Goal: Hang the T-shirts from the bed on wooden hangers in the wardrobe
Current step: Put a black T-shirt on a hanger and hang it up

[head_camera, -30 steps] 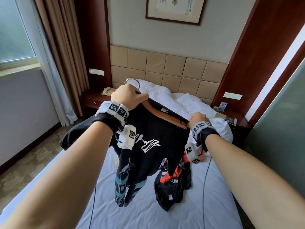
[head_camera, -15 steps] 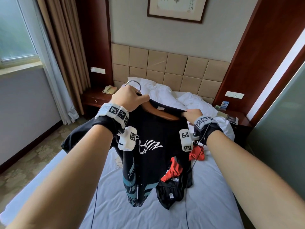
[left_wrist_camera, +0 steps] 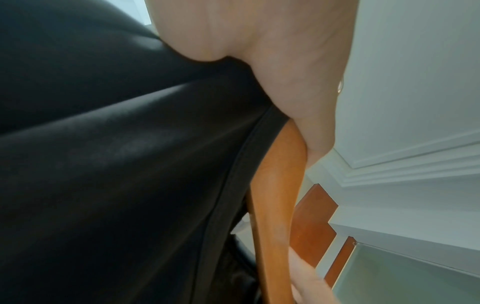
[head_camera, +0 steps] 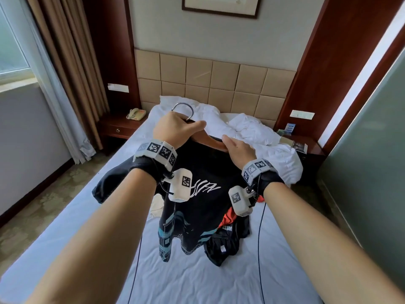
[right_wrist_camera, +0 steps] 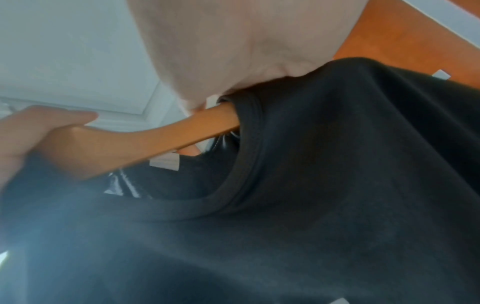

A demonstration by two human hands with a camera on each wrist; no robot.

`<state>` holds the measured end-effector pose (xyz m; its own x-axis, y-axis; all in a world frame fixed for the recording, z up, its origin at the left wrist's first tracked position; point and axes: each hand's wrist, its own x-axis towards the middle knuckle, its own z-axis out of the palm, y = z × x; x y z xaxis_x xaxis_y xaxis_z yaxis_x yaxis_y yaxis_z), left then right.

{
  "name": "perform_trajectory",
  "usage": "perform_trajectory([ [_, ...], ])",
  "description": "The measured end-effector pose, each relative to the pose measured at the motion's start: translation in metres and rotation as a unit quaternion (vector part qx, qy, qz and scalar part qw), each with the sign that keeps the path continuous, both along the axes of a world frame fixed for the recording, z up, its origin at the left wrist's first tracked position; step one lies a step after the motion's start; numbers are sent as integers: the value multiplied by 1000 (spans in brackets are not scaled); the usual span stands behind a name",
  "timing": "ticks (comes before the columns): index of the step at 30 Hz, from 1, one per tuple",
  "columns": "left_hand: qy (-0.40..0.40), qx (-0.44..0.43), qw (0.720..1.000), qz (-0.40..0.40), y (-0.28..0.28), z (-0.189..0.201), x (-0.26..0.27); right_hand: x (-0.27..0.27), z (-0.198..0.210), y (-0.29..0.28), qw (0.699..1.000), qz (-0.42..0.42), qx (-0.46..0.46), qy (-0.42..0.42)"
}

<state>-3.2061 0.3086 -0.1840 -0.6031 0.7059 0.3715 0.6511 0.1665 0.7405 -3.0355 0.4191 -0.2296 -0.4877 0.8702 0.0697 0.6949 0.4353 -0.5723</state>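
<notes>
I hold the hanger (head_camera: 206,140) above the bed (head_camera: 197,270) with my left hand (head_camera: 175,130), fingers curled round the wooden bar at the base of the metal hook (head_camera: 183,107). My right hand (head_camera: 237,149) lies on the hanger's right arm where it enters the collar of the black T-shirt (head_camera: 197,194). The fingers look fairly straight and laid on wood and cloth. I cannot tell from the wrist views whether they pinch anything.

The T-shirt hangs from the hanger, clear of the sheet. Its left sleeve droops to my left. In the right wrist view the wood runs into the neck opening, so I judge the right shoulder seated or nearly so.

Handling: the shirt is soft, light and limp. It will slide off a tilted hanger, so I would keep the bar level. The hanger is stiff and smooth. The best hold is at the hook base, as taken now.

Containers: none in view. The wardrobe is not visible. More clothes (head_camera: 228,240), black and red, lie crumpled on the bed below the shirt.
</notes>
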Motion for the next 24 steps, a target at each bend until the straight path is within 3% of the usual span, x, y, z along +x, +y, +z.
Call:
perform_trajectory([
  [4, -31, -8, 999, -36, 17, -8, 17, 20, -5, 2, 997, 71, -5, 10],
  [8, -76, -15, 994, -82, 42, -21, 38, 40, -6, 5, 991, 119, 54, -15],
  [15, -131, -22, 972, -194, 79, -34, 94, 98, -8, 32, 993, 21, 107, 41],
  [24, -116, -49, 981, -146, 118, -50, 149, 175, -3, 78, 983, -97, 133, 86],
])
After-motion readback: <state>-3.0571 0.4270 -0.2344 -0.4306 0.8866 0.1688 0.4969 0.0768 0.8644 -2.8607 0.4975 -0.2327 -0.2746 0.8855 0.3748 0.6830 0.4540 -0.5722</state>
